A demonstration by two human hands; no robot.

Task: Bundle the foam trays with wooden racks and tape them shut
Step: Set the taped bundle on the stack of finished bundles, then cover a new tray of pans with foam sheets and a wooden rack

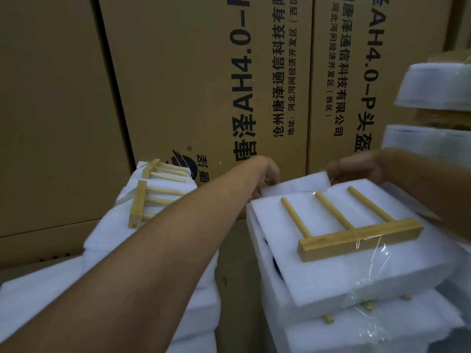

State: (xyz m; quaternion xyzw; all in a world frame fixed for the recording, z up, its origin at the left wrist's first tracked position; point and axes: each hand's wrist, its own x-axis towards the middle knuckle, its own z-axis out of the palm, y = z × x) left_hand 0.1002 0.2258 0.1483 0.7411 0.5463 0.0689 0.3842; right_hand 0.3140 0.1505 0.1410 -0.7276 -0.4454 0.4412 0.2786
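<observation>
A white foam tray bundle (344, 271) lies in front of me at the right, with a wooden rack (356, 238) of three dowels on its top. Clear tape (374, 253) runs over the rack bar and down the near side. My left hand (270, 174) reaches to the far edge of the bundle, its fingers curled at the foam corner. My right hand (356, 166) holds the far edge on the other side; its fingertips are hidden behind the foam. More dowel ends (328, 318) stick out beneath the top tray.
A second foam stack (107, 240) with two wooden racks (142, 200) sits to the left. Tall printed cardboard boxes (191, 85) form a wall behind. More white foam stacks (438, 82) stand at the right.
</observation>
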